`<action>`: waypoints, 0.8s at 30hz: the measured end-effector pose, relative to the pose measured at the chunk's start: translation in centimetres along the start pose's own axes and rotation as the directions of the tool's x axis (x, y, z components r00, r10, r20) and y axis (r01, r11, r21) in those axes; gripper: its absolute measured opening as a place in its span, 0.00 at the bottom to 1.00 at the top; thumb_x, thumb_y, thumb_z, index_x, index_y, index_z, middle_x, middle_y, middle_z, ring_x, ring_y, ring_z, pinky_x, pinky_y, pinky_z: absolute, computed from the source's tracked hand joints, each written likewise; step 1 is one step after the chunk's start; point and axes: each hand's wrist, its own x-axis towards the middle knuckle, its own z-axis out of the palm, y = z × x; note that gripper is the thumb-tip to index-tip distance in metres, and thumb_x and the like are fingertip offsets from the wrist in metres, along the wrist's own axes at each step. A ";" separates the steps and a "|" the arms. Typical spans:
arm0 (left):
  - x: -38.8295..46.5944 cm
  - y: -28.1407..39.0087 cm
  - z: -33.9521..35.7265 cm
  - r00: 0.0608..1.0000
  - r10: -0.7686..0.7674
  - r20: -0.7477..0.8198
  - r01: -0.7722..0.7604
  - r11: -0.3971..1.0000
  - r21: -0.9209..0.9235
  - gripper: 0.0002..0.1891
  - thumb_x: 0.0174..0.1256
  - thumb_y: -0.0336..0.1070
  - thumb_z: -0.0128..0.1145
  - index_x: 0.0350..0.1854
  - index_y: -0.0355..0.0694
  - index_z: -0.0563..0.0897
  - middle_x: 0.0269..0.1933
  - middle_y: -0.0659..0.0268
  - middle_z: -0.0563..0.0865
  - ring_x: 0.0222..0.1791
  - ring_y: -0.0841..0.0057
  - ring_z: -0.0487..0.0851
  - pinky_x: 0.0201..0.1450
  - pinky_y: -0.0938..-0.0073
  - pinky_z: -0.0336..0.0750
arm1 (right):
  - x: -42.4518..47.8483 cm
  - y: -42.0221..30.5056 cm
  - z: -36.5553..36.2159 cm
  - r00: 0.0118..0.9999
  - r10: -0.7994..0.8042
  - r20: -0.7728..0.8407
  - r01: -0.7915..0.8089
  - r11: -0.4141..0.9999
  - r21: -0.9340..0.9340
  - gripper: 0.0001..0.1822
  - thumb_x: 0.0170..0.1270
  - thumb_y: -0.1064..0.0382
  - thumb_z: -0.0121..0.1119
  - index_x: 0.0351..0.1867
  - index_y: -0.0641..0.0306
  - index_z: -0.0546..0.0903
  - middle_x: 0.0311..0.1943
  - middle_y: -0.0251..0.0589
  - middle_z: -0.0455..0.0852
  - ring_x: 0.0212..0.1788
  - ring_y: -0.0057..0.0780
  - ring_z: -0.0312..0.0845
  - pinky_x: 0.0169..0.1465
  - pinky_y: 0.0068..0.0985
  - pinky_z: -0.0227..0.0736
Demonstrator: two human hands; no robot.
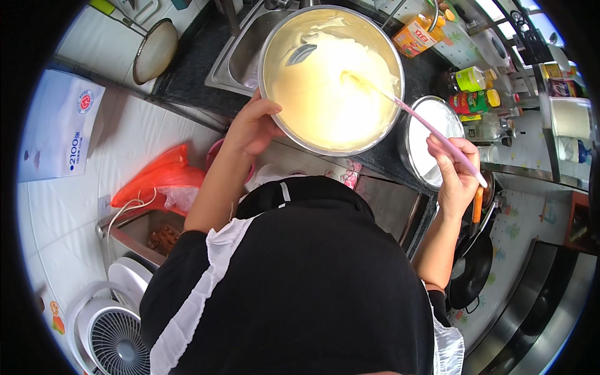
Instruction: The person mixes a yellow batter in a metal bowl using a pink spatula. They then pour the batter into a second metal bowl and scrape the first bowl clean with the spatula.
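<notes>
My left hand (255, 124) grips the lower left rim of a large metal mixing bowl (331, 149), thumb over the edge. Pale yellow batter (304, 96) fills much of the bowl and coats its wall; strong glare washes out its middle. My right hand (454, 173) holds the pink handle of a spatula (433, 130), which slants across the bowl's right rim. The spatula's head lies in the batter and is mostly hidden. Just right of the bowl, partly behind my right hand, stands a metal pot (433, 117) with white contents.
A steel sink (251, 51) lies behind the bowl's left side. Bottles (471, 101) and an orange detergent jug (417, 37) line the right back of the dark counter (190, 61). A black wok (473, 276) sits at the right. A red plastic bag (159, 176) and white fan (124, 347) are at left.
</notes>
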 end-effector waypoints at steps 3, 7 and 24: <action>-0.1 0.0 -0.1 1.000 -0.022 0.009 0.022 0.999 -0.034 0.35 0.53 0.31 0.55 0.69 0.40 0.64 0.59 0.58 0.76 0.56 0.63 0.80 0.51 0.49 0.81 | -0.3 1.6 -0.4 1.000 -0.012 -0.025 0.009 0.993 -0.118 0.09 0.62 0.74 0.65 0.39 0.70 0.76 0.38 0.49 0.87 0.43 0.31 0.86 0.50 0.25 0.81; -0.3 -0.2 -0.3 1.000 -0.019 0.006 0.019 0.999 -0.026 0.35 0.53 0.30 0.55 0.68 0.39 0.65 0.58 0.58 0.76 0.54 0.63 0.81 0.49 0.50 0.83 | -0.6 3.3 -0.4 0.995 -0.101 -0.002 0.098 0.969 -0.227 0.06 0.66 0.72 0.59 0.41 0.67 0.73 0.32 0.44 0.84 0.32 0.24 0.82 0.38 0.21 0.79; -0.2 0.3 0.5 0.999 0.004 -0.039 -0.003 0.999 0.032 0.34 0.55 0.34 0.55 0.68 0.41 0.64 0.61 0.58 0.74 0.58 0.63 0.78 0.45 0.50 0.85 | -3.6 10.2 1.0 0.952 0.305 0.034 -0.287 0.848 0.445 0.14 0.72 0.64 0.54 0.53 0.71 0.76 0.39 0.51 0.87 0.41 0.35 0.85 0.48 0.32 0.82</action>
